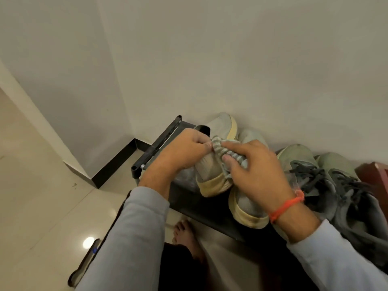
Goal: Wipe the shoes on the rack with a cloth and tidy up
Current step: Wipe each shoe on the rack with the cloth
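My left hand (184,150) and right hand (256,164) both have fingers curled onto the striped cloth (222,149), bunched over the pale shoe (212,175) on the rack (159,143). If I rub hard, that shoe could shove its neighbour (245,204), already overhanging the front edge, onto the floor.

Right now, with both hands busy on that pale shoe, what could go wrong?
The left hand holds the pale shoe tilted near the rack end; a slip could drop it to the floor. The right hand pinches the striped cloth, and its elbow swings over the dark laced shoes, which it might nudge.
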